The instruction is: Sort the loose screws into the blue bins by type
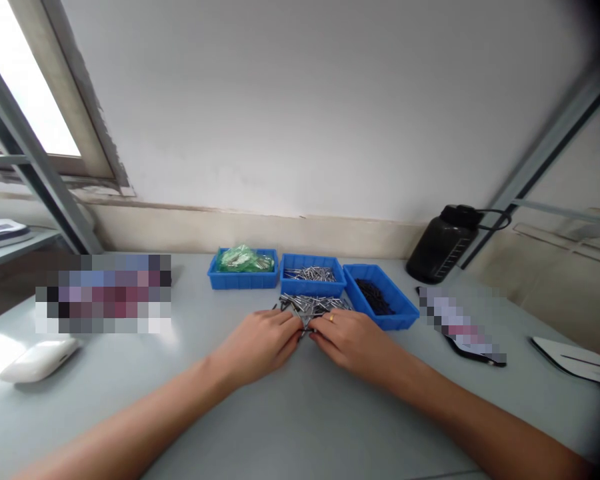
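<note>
My left hand (pixel 265 341) and my right hand (pixel 353 339) meet fingertip to fingertip low over the table. The fingers of both are closed in a pinch. Between the tips shows something small and partly dark, too small to make out. Right behind the fingers lies a loose pile of thin silvery metal pins (pixel 316 304), partly hidden by my hands. A blue bin of similar metal pins (pixel 312 259) stands behind the pile. To its right, close to my right hand, sits a blue bin (pixel 404 308) with thin black pieces (pixel 375 298).
A third blue bin (pixel 243 281) holds a green plastic bag (pixel 240 259). Farther right stand a dark bottle (pixel 443 247) and a phone-like flat object (pixel 473 350). A white rounded case (pixel 40 360) lies at left, near a blurred-out object (pixel 113 290). The wall (pixel 280 133) rises behind.
</note>
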The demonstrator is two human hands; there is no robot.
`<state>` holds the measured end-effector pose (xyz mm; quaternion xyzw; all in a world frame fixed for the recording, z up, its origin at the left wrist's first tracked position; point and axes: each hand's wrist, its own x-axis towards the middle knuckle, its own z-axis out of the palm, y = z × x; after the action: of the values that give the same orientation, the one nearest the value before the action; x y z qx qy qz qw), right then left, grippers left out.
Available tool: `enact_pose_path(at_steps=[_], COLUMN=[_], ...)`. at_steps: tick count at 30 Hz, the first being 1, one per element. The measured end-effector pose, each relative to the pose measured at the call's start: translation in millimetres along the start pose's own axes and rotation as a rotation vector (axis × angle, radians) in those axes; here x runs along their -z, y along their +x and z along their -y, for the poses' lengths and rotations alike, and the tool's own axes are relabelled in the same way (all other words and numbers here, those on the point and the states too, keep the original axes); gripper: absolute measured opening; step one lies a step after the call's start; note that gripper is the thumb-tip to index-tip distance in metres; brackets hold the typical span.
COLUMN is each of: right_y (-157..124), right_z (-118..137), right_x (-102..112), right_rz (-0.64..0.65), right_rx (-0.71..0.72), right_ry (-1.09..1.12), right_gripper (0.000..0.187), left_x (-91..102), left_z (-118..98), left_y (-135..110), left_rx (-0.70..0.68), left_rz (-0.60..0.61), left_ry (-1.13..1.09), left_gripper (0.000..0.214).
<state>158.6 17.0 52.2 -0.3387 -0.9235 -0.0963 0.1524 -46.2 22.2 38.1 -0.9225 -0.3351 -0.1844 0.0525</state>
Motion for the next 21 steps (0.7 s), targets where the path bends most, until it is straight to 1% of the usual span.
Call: enact_pose_path(at_steps=[9,21], right_y=[-0.6,1.0], right_z=[0.0,1.1], right_x=[0.5,2.1], right_rz=[0.027,0.033], right_rx=[-0.009,-0.013], right_ry=[0.001,0.01], right_gripper=[0.014,0.014], left_x=[-0.7,1.1], left_z=[-0.3,-1.0], left_y=[0.2,0.7], left_rx=[0.006,0.005], left_rz=[0.037,0.042], left_ry=[0.014,0.012], left_gripper=[0.019,0.018])
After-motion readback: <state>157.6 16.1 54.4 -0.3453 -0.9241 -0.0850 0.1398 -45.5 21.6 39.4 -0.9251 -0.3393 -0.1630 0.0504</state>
